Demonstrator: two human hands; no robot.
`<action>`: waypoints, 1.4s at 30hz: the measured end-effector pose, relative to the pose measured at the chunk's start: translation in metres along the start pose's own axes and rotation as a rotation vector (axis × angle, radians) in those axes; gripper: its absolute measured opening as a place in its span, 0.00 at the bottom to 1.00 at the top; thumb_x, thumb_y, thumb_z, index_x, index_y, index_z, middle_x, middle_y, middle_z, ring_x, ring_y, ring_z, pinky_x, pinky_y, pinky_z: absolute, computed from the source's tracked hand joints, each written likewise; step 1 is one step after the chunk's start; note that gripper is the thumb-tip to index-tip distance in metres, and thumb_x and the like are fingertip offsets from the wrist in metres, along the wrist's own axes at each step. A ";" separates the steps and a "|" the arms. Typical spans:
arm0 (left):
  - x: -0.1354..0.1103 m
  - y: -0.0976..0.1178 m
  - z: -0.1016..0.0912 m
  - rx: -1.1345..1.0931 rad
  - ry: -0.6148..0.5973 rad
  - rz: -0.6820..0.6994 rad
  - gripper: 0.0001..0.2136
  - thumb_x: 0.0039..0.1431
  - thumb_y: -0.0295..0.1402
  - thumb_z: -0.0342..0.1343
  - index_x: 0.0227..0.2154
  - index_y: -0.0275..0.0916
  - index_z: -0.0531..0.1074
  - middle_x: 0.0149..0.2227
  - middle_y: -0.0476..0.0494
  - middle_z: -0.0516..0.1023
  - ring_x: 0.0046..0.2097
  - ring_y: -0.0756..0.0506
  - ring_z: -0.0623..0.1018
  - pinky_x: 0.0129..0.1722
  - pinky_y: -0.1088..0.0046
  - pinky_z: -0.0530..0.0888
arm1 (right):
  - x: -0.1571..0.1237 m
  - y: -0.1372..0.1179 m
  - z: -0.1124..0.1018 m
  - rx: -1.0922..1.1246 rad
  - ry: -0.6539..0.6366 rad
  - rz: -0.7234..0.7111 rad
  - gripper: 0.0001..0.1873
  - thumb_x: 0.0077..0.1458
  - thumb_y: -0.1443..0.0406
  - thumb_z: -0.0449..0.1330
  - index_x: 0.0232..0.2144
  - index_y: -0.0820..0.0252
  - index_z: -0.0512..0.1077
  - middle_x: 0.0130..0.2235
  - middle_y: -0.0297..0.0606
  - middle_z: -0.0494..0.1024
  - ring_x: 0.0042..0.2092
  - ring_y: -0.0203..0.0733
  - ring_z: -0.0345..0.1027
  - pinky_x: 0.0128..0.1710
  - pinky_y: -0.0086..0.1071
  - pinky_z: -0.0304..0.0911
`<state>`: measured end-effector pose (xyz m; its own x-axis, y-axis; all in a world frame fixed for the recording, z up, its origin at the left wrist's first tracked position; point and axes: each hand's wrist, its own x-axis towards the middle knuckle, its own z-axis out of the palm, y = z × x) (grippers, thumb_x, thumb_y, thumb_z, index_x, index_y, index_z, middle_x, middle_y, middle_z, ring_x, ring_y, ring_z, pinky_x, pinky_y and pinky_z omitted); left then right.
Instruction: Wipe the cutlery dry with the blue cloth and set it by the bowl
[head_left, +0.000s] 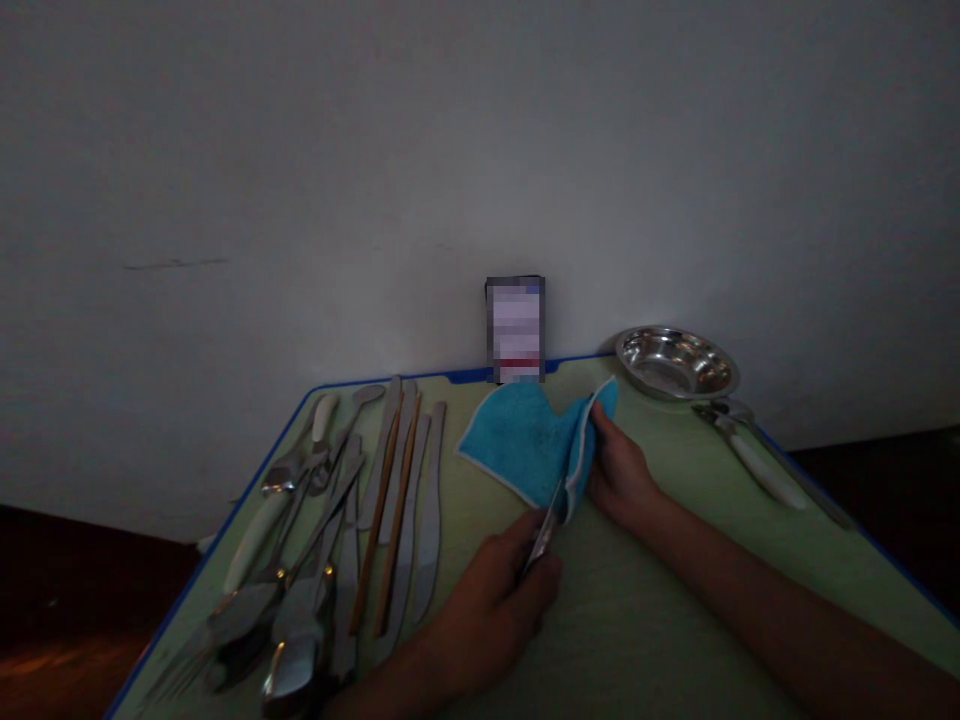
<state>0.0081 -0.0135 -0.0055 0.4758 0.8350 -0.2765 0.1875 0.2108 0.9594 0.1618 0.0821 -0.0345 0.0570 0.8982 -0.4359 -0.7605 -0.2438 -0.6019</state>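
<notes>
My left hand (pixel 499 590) is closed around the shiny metal handle of a piece of cutlery (pixel 546 535). Its far end disappears into a fold of a blue cloth (pixel 517 440) with pale edging, so its kind cannot be made out. My right hand (pixel 619 465) pinches that cloth fold around the hidden end, just above my left hand. The rest of the cloth spreads out to the left over the table. Left of my hands lie several table knives (pixel 430 510) and a pair of wooden chopsticks (pixel 395 540).
Forks and spoons (pixel 289 675) crowd the left of the green, blue-edged table (pixel 600 640). A steel bowl (pixel 675 365) stands at the back right, with white-handled cutlery (pixel 757 465) before it. A phone (pixel 516 325), its screen blurred, leans on the wall (pixel 375 200).
</notes>
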 end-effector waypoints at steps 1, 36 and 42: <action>0.000 0.000 0.000 -0.063 0.000 -0.010 0.15 0.58 0.34 0.47 0.46 0.35 0.62 0.21 0.56 0.59 0.21 0.54 0.59 0.18 0.80 0.58 | 0.001 0.000 -0.001 -0.007 0.002 -0.010 0.10 0.49 0.59 0.57 0.25 0.59 0.67 0.19 0.27 0.70 0.23 0.33 0.63 0.33 0.31 0.65; 0.005 0.000 0.003 0.495 0.201 0.036 0.11 0.61 0.36 0.38 0.41 0.39 0.62 0.33 0.40 0.74 0.34 0.42 0.73 0.35 0.66 0.66 | -0.033 0.011 0.008 -0.211 -0.328 0.085 0.11 0.43 0.58 0.63 0.25 0.59 0.68 0.20 0.27 0.71 0.24 0.32 0.64 0.31 0.30 0.62; 0.001 0.009 0.009 0.657 0.152 -0.077 0.12 0.62 0.35 0.36 0.41 0.37 0.62 0.29 0.40 0.74 0.31 0.41 0.74 0.29 0.69 0.63 | -0.009 -0.002 0.000 -0.158 -0.231 -0.034 0.11 0.42 0.59 0.64 0.25 0.58 0.68 0.22 0.27 0.72 0.24 0.33 0.65 0.33 0.31 0.64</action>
<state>0.0179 -0.0155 0.0019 0.3235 0.9021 -0.2856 0.7220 -0.0402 0.6907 0.1629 0.0747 -0.0294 -0.0824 0.9620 -0.2604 -0.6496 -0.2501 -0.7180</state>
